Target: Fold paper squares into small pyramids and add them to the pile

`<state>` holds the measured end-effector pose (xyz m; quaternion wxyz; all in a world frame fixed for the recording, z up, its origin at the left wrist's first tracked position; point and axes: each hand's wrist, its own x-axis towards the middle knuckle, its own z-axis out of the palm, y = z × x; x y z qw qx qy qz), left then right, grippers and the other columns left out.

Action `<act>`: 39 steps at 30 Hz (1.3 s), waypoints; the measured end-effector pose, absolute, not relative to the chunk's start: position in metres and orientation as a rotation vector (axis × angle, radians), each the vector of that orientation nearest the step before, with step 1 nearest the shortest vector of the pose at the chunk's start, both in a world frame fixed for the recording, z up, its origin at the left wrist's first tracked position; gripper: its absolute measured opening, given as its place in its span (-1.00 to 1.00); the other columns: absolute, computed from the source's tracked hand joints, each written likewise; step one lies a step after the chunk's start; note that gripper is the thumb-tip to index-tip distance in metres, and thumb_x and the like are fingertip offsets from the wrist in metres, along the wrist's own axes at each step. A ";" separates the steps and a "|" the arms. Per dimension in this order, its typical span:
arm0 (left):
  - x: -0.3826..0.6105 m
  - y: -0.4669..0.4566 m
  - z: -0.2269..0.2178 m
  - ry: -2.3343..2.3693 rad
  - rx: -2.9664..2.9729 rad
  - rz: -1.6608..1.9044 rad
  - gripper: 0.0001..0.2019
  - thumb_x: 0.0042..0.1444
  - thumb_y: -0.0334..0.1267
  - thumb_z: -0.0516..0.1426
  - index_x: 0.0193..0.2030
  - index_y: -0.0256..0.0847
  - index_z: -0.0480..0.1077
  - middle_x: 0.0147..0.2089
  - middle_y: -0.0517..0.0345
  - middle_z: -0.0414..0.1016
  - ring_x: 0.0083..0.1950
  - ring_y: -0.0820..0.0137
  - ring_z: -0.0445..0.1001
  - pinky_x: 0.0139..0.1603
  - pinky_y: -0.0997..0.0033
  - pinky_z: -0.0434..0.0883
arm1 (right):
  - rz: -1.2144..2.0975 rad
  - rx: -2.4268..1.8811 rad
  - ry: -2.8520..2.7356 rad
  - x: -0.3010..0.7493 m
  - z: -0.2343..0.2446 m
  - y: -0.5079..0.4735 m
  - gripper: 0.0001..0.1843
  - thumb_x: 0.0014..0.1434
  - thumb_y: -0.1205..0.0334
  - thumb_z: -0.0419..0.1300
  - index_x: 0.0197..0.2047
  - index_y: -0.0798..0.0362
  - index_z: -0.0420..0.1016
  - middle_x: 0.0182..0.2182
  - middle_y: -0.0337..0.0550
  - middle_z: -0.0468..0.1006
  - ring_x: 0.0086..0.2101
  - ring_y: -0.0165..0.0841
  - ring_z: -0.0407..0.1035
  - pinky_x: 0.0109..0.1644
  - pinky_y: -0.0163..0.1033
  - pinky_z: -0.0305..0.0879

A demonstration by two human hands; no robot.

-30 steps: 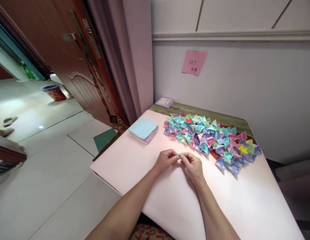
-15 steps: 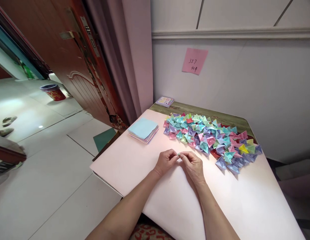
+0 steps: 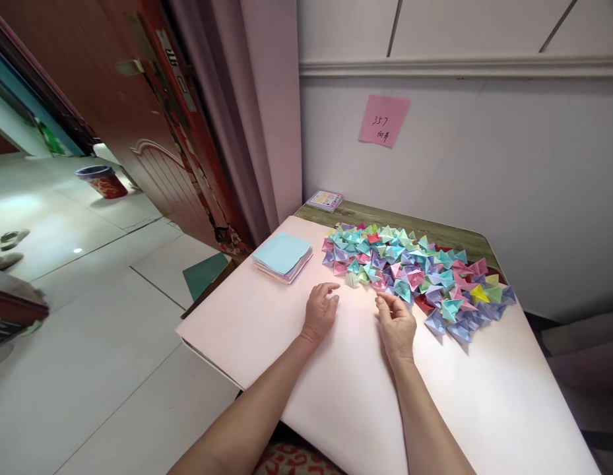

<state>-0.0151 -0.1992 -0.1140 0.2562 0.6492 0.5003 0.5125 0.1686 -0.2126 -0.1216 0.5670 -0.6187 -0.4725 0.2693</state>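
My left hand (image 3: 322,311) is just above the pink table top, its thumb and fingers apart and nothing in them. My right hand (image 3: 398,324) is a short way to the right, near the front of a group of folded paper boats. Its fingers are curled, with the thumb close to the index finger, and no object shows in them. A pale green paper boat (image 3: 353,280) lies at the group's front left edge, beyond the gap between my hands. The other paper boats (image 3: 402,289) are turquoise, purple, pink, red and yellow, packed close together.
A stack of square paper (image 3: 282,253) with a light blue top sheet lies left of the boats. A small printed pack (image 3: 324,200) is at the back corner. A pink note (image 3: 384,121) is on the wall. Left of the table are a wooden door (image 3: 152,132) and a bin (image 3: 102,181).
My hands have moved apart from a shared pinch on a small greenish piece. A pale green paper boat now shows at the group's front left edge.
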 end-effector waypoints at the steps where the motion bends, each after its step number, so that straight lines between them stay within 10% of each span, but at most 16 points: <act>1: -0.015 -0.199 -0.115 1.351 1.805 1.366 -0.73 0.15 -0.37 0.05 -0.01 -0.15 0.38 -0.04 0.04 0.44 0.00 0.28 0.38 0.09 0.22 0.31 | 0.625 -1.463 -1.138 0.168 -0.121 -0.213 -0.54 0.14 -0.09 0.16 -0.11 0.11 0.57 -0.22 0.00 0.62 -0.28 -0.25 0.47 -0.24 -0.20 0.40; 7: -0.007 -0.195 -0.114 1.498 1.933 1.209 -0.65 0.06 -0.37 0.16 0.02 -0.10 0.41 0.18 0.00 0.30 0.20 0.18 0.27 0.23 0.10 0.19 | 0.552 -1.545 -1.337 0.162 -0.118 -0.214 -0.64 0.15 -0.05 0.15 -0.24 0.04 0.60 -0.28 -0.08 0.61 -0.40 -0.29 0.45 -0.27 -0.22 0.35; 21: 0.029 -0.149 -0.105 1.774 1.824 1.171 -0.90 0.00 -0.38 0.20 -0.45 -0.16 0.36 -0.33 0.16 0.42 -0.22 0.29 0.38 -0.17 0.33 0.25 | 0.539 -1.575 -1.337 0.163 -0.118 -0.212 -0.65 0.15 -0.05 0.16 -0.28 0.03 0.61 -0.39 -0.12 0.62 -0.37 -0.23 0.44 -0.23 -0.20 0.30; 39: -0.017 -0.205 -0.101 1.552 1.947 1.176 -0.80 0.03 -0.46 0.12 -0.25 -0.14 0.49 -0.23 0.10 0.53 -0.13 0.25 0.42 -0.04 0.22 0.31 | 0.496 -1.509 -1.403 0.157 -0.113 -0.216 -0.73 0.13 0.05 0.15 -0.29 0.03 0.58 -0.44 -0.17 0.59 -0.48 -0.32 0.39 -0.34 -0.26 0.29</act>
